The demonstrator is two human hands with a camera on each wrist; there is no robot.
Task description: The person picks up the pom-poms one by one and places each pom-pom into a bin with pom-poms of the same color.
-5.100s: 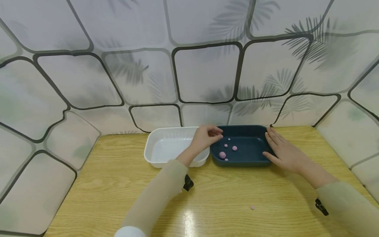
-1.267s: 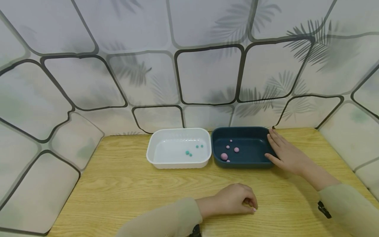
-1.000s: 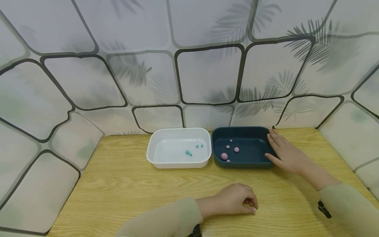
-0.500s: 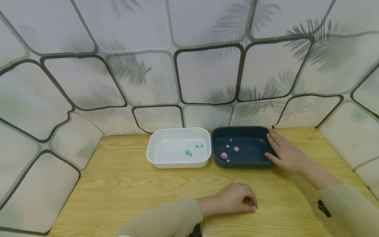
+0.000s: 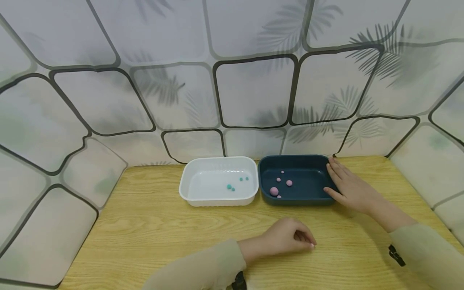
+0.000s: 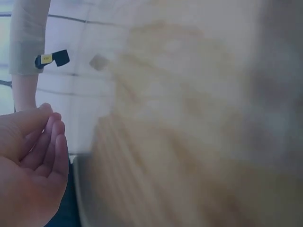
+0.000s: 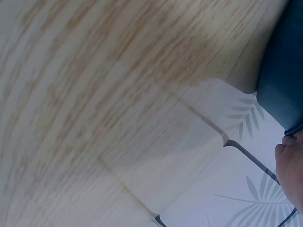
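In the head view my left hand (image 5: 284, 238) is just above the front of the table, thumb and fingers pinching a tiny pink ball (image 5: 312, 245). The left wrist view shows the same hand with fingertips brought to the thumb. My right hand (image 5: 352, 189) lies with straight fingers against the right end of a dark blue tray (image 5: 308, 200). Inside that tray are several pink balls of different sizes, the largest pink ball (image 5: 274, 191) near the front left corner. Close on its left stands a white tray (image 5: 203, 201) holding several small green balls (image 5: 229, 187).
Both trays stand near the back of a wood-grain table (image 5: 145, 225). Behind them rises a patterned backdrop (image 5: 253, 92) with dark outlines and leaf shapes. A black clip (image 5: 396, 255) sits at the right sleeve.
Earlier my left hand was over the trays while the tiny pink ball lay on the table; it came down, pinched the ball, and has just risen slightly. My right hand stays at the dark tray.
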